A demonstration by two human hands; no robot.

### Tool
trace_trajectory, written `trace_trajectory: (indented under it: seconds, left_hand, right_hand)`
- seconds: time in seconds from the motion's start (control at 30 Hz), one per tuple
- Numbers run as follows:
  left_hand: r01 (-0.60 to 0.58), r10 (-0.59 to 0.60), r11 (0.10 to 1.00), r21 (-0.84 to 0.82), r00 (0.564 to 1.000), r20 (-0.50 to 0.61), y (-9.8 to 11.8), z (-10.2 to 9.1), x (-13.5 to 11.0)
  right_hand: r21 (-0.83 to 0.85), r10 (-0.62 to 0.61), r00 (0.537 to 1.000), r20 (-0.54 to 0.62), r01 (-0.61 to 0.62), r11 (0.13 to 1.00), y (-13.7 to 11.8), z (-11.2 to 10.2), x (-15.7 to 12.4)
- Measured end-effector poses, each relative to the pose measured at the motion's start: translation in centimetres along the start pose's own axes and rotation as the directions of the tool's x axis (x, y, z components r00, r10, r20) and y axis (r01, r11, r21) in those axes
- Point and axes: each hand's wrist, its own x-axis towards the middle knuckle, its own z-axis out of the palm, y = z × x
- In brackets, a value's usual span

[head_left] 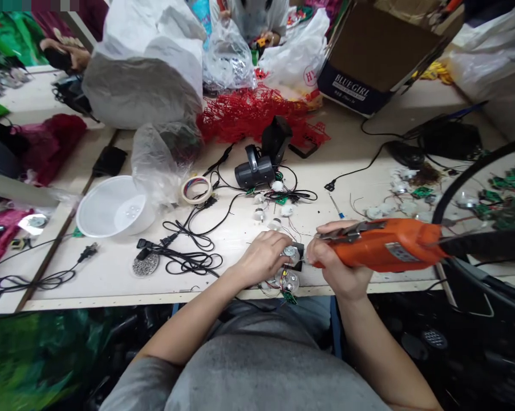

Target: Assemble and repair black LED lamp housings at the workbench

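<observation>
Left hand (261, 258) clasping a round metal disc (290, 255), held steady for the right hand (336, 264), clenched around an orange corded tool (385, 245)

The person wore a plain grey short-sleeved T-shirt (257, 371) of soft, matte fabric, which filled the lower view below the front edge of the worktable (112, 302). Its left sleeve (141, 388) was loose and ended below that edge, with a fold where it met the body. The left forearm (184, 325) and right forearm (381, 354) were bare, and so were the left hand (261, 260) and right hand (336, 265) above the edge.
</observation>
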Motion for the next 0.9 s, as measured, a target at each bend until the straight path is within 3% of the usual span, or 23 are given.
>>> trace_trajectory:
  seconds: [0.13,0.27,0.4,0.5,0.6,0.9]
  left_hand:
    - [-0.014,0.014,0.997,0.074,1.000,-0.004,0.1,0.2,-0.1]
    - [0.001,-0.001,0.997,0.071,1.000,-0.008,0.2,0.2,-0.1]
    - [0.069,-0.069,0.998,0.001,0.997,-0.033,0.5,0.5,-0.1]
    - [0.147,-0.151,0.988,-0.057,0.985,-0.078,0.9,1.1,0.0]
    - [0.188,-0.201,0.975,-0.115,0.973,-0.113,1.4,1.9,0.0]
    - [0.202,-0.234,0.959,-0.197,0.959,-0.159,1.2,2.8,0.0]
  right_hand:
    - [0.009,-0.031,0.996,-0.081,0.032,0.999,0.7,0.5,-0.2]
    - [0.156,-0.036,0.999,0.002,0.035,0.987,-0.4,0.7,0.6]
    - [0.217,0.087,0.989,0.120,-0.112,0.970,-1.9,0.7,1.7]
    - [0.230,0.135,0.984,0.116,-0.159,0.960,-2.0,0.7,1.9]
    - [0.305,0.093,0.993,0.072,-0.111,0.946,-1.4,0.7,1.7]
    - [0.386,-0.010,0.993,0.120,-0.037,0.922,-0.4,0.5,1.7]
